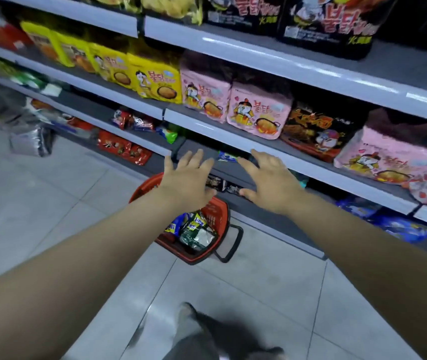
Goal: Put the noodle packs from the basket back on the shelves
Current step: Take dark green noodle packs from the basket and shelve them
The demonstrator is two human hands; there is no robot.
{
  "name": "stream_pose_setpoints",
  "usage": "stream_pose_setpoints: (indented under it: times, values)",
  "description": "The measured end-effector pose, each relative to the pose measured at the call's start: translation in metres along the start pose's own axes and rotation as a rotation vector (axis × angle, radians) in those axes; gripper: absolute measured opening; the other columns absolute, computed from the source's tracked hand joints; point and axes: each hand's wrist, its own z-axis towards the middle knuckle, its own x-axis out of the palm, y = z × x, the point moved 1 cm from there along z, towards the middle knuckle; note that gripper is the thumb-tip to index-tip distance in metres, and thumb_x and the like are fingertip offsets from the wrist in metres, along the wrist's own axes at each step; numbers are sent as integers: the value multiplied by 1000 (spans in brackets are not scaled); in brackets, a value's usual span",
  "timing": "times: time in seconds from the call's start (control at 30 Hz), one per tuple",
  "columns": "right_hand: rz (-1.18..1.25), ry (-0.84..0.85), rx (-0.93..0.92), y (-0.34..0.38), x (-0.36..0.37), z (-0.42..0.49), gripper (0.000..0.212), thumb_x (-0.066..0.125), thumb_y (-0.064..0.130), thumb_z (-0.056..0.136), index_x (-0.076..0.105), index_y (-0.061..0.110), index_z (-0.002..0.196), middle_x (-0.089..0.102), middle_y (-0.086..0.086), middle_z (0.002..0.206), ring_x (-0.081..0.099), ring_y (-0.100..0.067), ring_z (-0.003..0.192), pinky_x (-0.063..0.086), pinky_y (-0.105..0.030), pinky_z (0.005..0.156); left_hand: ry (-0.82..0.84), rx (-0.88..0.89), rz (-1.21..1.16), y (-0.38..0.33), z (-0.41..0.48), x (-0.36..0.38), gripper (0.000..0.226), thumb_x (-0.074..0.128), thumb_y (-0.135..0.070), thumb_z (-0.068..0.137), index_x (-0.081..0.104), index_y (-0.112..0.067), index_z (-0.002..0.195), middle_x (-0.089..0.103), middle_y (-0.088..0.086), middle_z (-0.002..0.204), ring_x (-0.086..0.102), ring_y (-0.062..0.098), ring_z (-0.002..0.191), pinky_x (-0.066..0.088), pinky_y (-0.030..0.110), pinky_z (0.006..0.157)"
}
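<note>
Hovering above basket (193, 259), left hand (189, 179) & right hand (272, 184) were spread, empty, prob. between picks. Next: reach down, grab noodle packs (194, 231) inside basket.

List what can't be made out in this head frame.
All head view.
- Basket contents: left hand and forearm cover most; pack count unknown.
- Dark packs on low shelf: partly behind left hand and right hand.
- Top black packs: cut off by upper edge.
- Far-left shelf goods: motion-blurred.
</note>
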Motion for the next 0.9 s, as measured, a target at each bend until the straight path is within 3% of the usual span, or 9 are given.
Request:
stream_pose_setpoints:
  times: [0.2,0.37,0.53,0.77,0.9]
  values:
    - [31,176,-25,58,79,66,76,48,52,95,8,28,154,3,-10,161,6,-31,148,9,-45,121,154,-38,-13,86,29,76,75,43,-53,94,7,-24,153,-5,4,162,-3,26,149,-1,62,113]
    - [35,271,-73,77,141,106,75,52,49,93,14,26,153,14,-12,158,19,-34,142,15,-45,117,269,-66,-34,124,54,136,80,44,-54,92,3,-25,154,-7,3,162,-3,25,149,-3,62,112]
    - [68,385,-116,69,222,156,74,54,49,91,17,29,152,18,-10,158,20,-32,142,23,-45,116,332,-97,-61,146,100,207,78,44,-53,93,3,-25,154,-5,5,162,-1,28,149,-1,64,113]
    - [85,569,-139,42,354,221,77,53,46,93,11,26,154,10,-5,160,13,-29,145,19,-45,117,484,-153,-112,163,171,342,79,44,-52,94,0,-22,153,-6,10,161,-1,30,148,0,58,115]
    - [3,607,-180,23,431,253,80,54,46,92,11,19,154,18,-8,158,18,-29,143,16,-42,116,559,-190,-171,164,200,422,76,42,-45,97,-2,-20,154,-5,11,161,1,32,148,4,51,117]
